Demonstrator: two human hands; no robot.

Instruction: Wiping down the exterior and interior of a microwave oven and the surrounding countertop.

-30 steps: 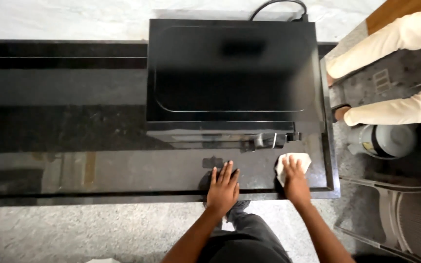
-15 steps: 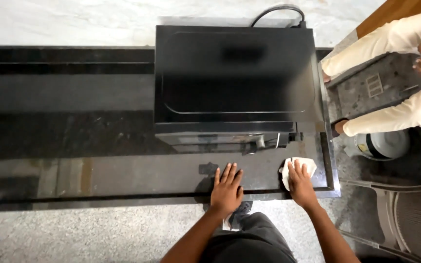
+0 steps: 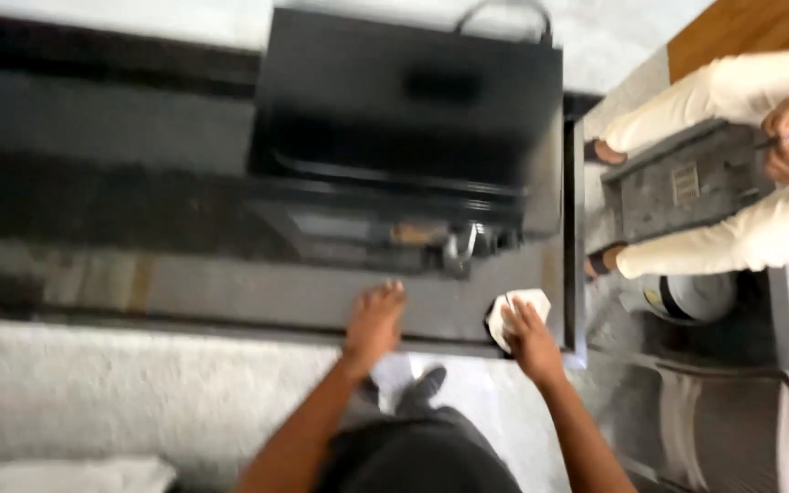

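Two hands at the front edge of a dark polished stone counter [image 3: 184, 292], low in the frame.

We see the left hand [image 3: 374, 321] flat on the counter, fingers pressed loosely together, and the right hand [image 3: 530, 340] on a crumpled white cloth [image 3: 515, 310] at the lower right corner, fingers spread over it. Behind stands a black box-shaped microwave oven [image 3: 413, 100]. We judge the cloth could slip off that corner if pushed rightward. We cannot tell what the round grey container [image 3: 696, 297] beside the counter holds.

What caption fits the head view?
Right hand presses white cloth on dark countertop; left hand flat beside black microwave.
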